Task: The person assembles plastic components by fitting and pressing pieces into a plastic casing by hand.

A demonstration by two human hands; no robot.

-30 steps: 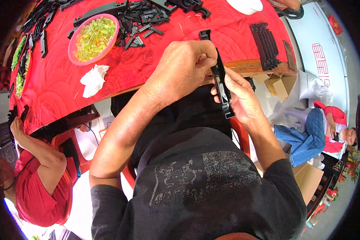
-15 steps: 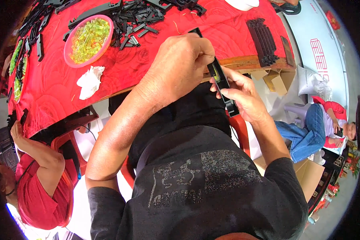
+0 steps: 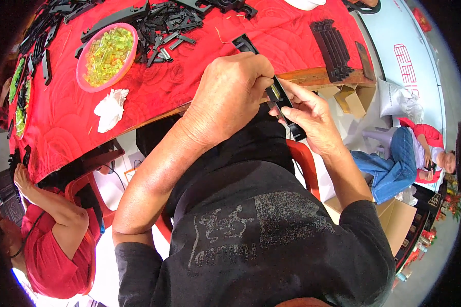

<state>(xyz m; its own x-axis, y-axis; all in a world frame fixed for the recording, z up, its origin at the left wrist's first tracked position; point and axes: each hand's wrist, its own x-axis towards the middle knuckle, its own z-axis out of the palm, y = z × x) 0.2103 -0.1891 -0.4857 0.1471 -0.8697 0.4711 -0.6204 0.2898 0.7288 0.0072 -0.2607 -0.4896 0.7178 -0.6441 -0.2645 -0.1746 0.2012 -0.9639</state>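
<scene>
A long, narrow black spirit level body (image 3: 296,132) slants between my two hands, above my lap by the table edge. A small yellow-green vial (image 3: 276,93) shows in its slot near the middle. My right hand (image 3: 314,118) grips the lower part, thumb on the near face and fingers behind. My left hand (image 3: 235,94) is closed over the upper part, its bent fingers pressed together at the slot. The left fingertips are partly hidden, so I cannot tell whether they pinch another small part. The body's far end sticks out beyond my left knuckles.
On the red-covered table (image 3: 153,94) stand a pink bowl (image 3: 80,77) of yellow-green vials, crumpled tissue (image 3: 110,110), a heap of small black parts (image 3: 164,30) and a row of black bodies (image 3: 332,51). Co-workers sit left (image 3: 56,245) and right (image 3: 425,140). Cardboard boxes (image 3: 397,225) stand at right.
The level body has turned slightly, so more of its far end shows beyond my left hand. Both hands keep their hold. The whole view has shifted a little.
</scene>
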